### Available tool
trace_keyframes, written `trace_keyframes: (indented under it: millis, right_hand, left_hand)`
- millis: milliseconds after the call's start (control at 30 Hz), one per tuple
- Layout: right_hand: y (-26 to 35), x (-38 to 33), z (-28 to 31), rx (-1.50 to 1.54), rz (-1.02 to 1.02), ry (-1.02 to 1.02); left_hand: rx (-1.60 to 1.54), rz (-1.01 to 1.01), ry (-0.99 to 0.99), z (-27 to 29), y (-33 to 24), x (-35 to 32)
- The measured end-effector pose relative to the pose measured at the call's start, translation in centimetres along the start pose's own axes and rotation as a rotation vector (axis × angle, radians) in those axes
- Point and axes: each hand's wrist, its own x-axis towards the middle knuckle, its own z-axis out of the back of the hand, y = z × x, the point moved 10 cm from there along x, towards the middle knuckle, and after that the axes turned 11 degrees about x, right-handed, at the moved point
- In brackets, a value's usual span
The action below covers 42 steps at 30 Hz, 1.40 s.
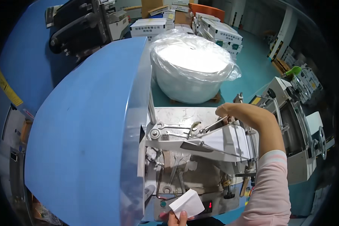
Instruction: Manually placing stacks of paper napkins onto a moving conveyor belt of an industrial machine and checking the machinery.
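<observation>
Left hand (178,220) pinched folded paper (187,204); right hand (229,110) hid its grip. Beyond their fingers (183,216), clear plastic (231,71) enclosed a white cylinder (188,62) above teal floor (254,71).

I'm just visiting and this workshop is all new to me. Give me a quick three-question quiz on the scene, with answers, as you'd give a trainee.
1. What does the left hand hold?
2. True or false: in the picture, the right hand is nearer to the plastic-wrapped roll than the left hand is.
3. What colour is the big curved machine cover?
A) red
B) blue
C) green

Key:
1. A small piece of white paper.
2. True.
3. B.
</observation>
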Motion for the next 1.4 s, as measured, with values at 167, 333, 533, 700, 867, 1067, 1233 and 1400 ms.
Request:
trace_keyframes:
  millis: [167,333,533,700,867,1067,1233,1400]
  right_hand:
    - [1.4,-0.3,0.6,0.245,-0.15,0.057]
    - [-3.4,0.6,-1.6,0.432,-0.239,0.111]
    - [3.4,-15.4,8.6,0.324,0.063,-1.089]
    - [26.9,-34.8,-7.3,0.18,0.395,-1.633]
    - [23.0,-26.4,-29.9,0.178,-0.12,-1.423]
    - [13.3,-15.5,-41.6,0.893,-0.406,-1.343]
    - [16.0,-15.4,-41.8,1.08,-0.415,-1.551]
    - [16.0,-16.1,-41.8,1.127,-0.457,-1.584]
  left_hand:
    - [0.041,0.064,-0.041,-0.6,-0.1,0.9]
    - [-0.071,0.046,-0.017,-1.0,0.2,-0.8]
    - [-0.046,-0.081,0.062,1.6,0.4,-3.3]
    - [-0.139,-0.117,0.109,7.6,2.2,-7.1]
    - [-0.217,-0.059,0.17,12.9,6.1,-14.3]
    - [-0.136,0.014,0.171,20.7,13.8,-19.1]
    - [-0.178,0.122,0.181,23.1,19.2,-20.6]
    - [-0.24,0.176,0.173,23.9,21.8,-21.1]
